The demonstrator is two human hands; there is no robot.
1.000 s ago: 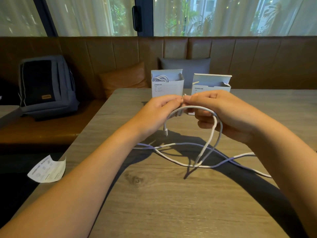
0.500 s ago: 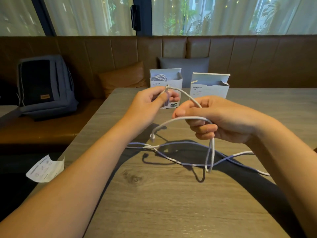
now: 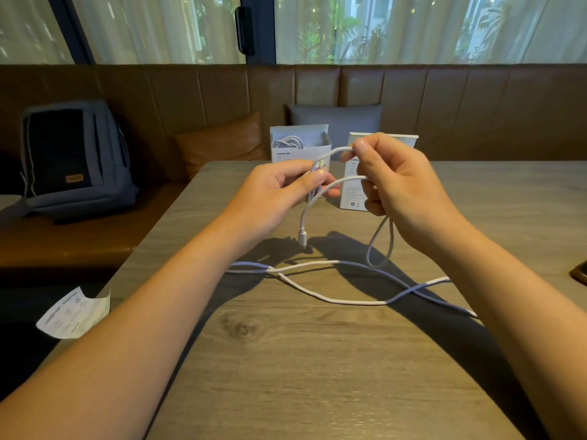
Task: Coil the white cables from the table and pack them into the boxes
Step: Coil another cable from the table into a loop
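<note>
Head view: left hand (image 3: 279, 192) pinches the cable (image 3: 333, 300) between thumb and curled fingers (image 3: 327, 193), right hand (image 3: 400, 182) pinches a loop up top, rest trails across the surface (image 3: 317, 376) before two boxes (image 3: 300, 144).

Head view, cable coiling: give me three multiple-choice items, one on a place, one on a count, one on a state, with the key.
1. Where is the backpack?
A. on the bench left of the table
B. on the table
C. behind the boxes

2. How many white boxes stand on the table?
A. one
B. two
C. four

3. What state is the left box in?
A. sealed
B. open, with a coiled cable inside
C. lying flat

Key: 1 A, it leans against the bench back at far left. 2 B, the left box and the right box stand side by side behind the hands. 3 B, its top flap is up and white loops show inside.
</note>
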